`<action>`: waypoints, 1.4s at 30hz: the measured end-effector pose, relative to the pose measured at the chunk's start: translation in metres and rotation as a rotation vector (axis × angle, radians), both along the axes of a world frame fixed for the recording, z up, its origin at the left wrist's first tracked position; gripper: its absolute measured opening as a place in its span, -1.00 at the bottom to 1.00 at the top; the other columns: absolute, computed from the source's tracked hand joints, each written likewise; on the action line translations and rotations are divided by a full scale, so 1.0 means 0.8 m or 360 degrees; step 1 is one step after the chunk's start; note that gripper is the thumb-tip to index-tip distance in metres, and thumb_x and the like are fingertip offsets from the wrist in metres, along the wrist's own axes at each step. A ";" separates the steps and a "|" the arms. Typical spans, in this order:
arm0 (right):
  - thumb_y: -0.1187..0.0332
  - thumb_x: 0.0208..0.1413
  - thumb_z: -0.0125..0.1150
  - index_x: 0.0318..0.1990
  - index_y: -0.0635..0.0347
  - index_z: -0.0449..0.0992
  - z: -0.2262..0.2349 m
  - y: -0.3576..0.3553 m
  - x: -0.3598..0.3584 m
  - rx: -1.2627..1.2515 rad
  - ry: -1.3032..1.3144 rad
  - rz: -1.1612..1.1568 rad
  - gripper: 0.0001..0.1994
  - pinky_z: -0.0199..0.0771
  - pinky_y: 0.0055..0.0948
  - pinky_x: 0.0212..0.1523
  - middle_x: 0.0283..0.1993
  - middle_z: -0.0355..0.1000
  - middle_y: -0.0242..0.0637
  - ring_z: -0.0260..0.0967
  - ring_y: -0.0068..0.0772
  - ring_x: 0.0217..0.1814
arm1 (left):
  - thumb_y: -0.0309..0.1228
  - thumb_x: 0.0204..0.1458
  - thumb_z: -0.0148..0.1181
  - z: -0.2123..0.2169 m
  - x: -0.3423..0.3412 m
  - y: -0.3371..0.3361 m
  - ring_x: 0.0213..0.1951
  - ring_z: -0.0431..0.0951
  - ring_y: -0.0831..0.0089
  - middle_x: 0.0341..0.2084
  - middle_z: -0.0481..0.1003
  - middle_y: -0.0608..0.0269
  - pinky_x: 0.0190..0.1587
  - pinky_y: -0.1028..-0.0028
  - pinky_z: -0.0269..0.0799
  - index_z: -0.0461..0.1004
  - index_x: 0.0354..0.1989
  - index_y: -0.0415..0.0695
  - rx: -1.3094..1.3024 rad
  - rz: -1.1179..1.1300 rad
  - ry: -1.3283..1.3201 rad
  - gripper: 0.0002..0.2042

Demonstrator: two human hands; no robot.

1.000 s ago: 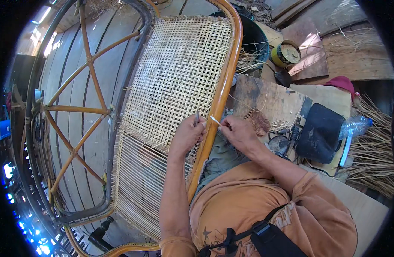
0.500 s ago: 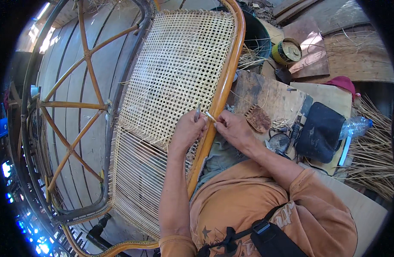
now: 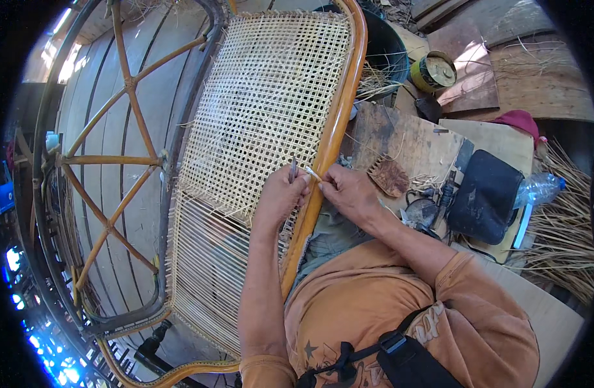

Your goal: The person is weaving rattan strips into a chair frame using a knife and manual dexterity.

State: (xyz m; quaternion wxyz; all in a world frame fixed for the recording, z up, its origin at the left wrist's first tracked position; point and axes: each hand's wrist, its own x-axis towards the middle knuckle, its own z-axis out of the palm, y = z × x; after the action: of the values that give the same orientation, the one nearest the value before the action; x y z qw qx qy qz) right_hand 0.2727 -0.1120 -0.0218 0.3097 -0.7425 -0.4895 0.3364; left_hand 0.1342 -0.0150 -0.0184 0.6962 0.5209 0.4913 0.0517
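Note:
A woven cane panel [image 3: 265,97] with an open mesh fills a chair frame with a glossy brown rattan rail [image 3: 340,116]. Its lower part carries only parallel cane strands [image 3: 203,258]. My left hand [image 3: 279,199] is closed over the panel beside the rail, with a slim dark metal tool [image 3: 293,169] poking up from the fingers; its lower end is hidden. My right hand [image 3: 353,197] rests at the rail's outer side, thumb and forefinger pinched on a short pale cane strip [image 3: 314,174]. The strip reaches across the rail toward my left fingertips.
Bare rattan cross braces [image 3: 130,84] stand to the left. On the right are a worn board [image 3: 400,136], a round brown piece [image 3: 389,178], a black case [image 3: 483,197], a plastic bottle [image 3: 536,191], a tin [image 3: 434,71], a dark bucket [image 3: 384,48] and loose cane [image 3: 562,226].
Both hands have stayed nearly in place, the left one shifting very slightly left. The view has tilted a little; the tool and strip are still held.

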 end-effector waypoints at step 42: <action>0.37 0.03 0.21 -0.32 0.26 0.45 -0.023 -0.040 0.166 0.0053 0.0194 -0.0692 -0.86 0.32 -0.50 -0.40 -0.51 0.37 -0.25 0.29 -0.48 -0.49 | -0.41 0.00 0.09 0.010 0.029 0.012 -0.57 0.51 0.24 -0.60 0.48 0.02 -0.44 0.30 0.39 0.42 -0.43 -0.31 0.0923 -0.0581 0.0804 -0.83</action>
State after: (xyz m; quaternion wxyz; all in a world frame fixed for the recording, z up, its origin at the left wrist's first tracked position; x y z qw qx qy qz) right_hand 0.4052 -0.1437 -0.0400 0.4161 -0.8037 -0.3037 0.2979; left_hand 0.1575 -0.0056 -0.0102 0.3763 0.7699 0.5112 -0.0654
